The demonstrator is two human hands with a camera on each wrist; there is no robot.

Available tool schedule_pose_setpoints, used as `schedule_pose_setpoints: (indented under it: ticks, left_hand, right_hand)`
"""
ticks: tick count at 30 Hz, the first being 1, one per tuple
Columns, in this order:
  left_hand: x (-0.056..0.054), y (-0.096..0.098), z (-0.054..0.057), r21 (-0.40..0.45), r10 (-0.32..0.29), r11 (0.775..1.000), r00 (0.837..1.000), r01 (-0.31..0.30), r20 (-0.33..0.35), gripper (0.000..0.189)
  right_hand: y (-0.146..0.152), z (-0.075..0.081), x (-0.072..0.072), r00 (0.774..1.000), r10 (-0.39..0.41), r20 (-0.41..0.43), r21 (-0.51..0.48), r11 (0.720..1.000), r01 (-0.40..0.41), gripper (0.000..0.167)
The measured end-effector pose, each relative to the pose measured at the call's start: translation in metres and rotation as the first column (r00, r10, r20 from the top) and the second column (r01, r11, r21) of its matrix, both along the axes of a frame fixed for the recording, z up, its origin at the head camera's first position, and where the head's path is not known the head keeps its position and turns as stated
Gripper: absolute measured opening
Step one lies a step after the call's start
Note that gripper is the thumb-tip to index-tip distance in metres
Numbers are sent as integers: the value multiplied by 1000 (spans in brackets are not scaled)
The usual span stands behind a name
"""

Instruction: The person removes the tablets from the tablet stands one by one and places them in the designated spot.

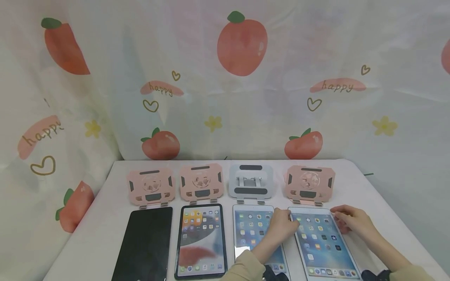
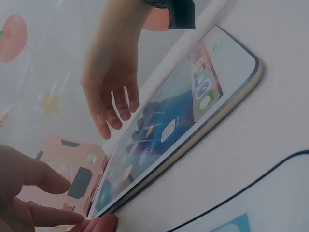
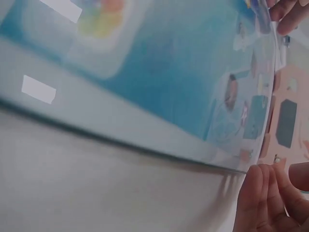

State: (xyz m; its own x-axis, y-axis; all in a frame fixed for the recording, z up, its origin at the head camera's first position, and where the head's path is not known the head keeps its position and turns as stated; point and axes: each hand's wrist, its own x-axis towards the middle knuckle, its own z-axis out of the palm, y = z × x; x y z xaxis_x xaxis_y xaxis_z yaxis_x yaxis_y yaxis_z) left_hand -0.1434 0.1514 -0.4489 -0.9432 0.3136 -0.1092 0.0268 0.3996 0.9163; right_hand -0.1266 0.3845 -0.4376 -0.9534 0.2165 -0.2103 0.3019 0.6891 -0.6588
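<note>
In the head view a white tablet [image 1: 321,238] with a lit home screen lies at the far right of a row. My left hand [image 1: 283,224] is at its upper left corner. In the left wrist view the fingertips [image 2: 104,224] touch the tablet's corner, and the thumb stands apart from the glass. My right hand [image 1: 355,220] is at the upper right corner. The right wrist view has its fingers [image 3: 256,193] nearly straight against the corner, with the thumb raised away. Just behind this tablet stands a pink folding stand [image 1: 291,191] with dark pads.
Left of it lie another white tablet [image 1: 242,226], a black-rimmed lit tablet [image 1: 202,238] and a dark-screened one [image 1: 145,242]. Behind them stand a grey-blue stand [image 1: 268,183] and two pink stands [image 1: 186,187]. A fruit-print curtain [image 1: 246,117] hangs behind the white table [image 1: 95,238].
</note>
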Motion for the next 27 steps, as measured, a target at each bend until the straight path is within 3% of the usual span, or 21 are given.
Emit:
schedule_pose_setpoints:
  ticks: [5,12,17,19,21,27]
  left_hand:
    - [-3,-5,0,-13,-24,1000,999,24,-22,42]
    - [-13,-21,3,-35,-90,996,991,87,-101,34]
    - [-20,-39,8,-105,-134,988,974,116,-182,32]
    - [-21,-47,11,-125,-140,985,968,116,-208,34]
    - [-23,-56,12,-143,-144,983,962,113,-231,35]
    - [-32,-81,15,-196,-149,976,946,94,-288,38]
  right_hand:
    - [-5,-1,-6,998,43,-55,26,999,-41,37]
    - [20,-56,-35,979,92,-180,81,994,-78,39]
    - [11,-64,-47,959,110,-262,97,992,-87,43]
    - [2,-60,-49,945,128,-300,127,987,-94,41]
    - [-12,-47,-46,932,150,-329,141,984,-109,37]
    - [-67,13,-24,901,203,-384,140,977,-161,31]
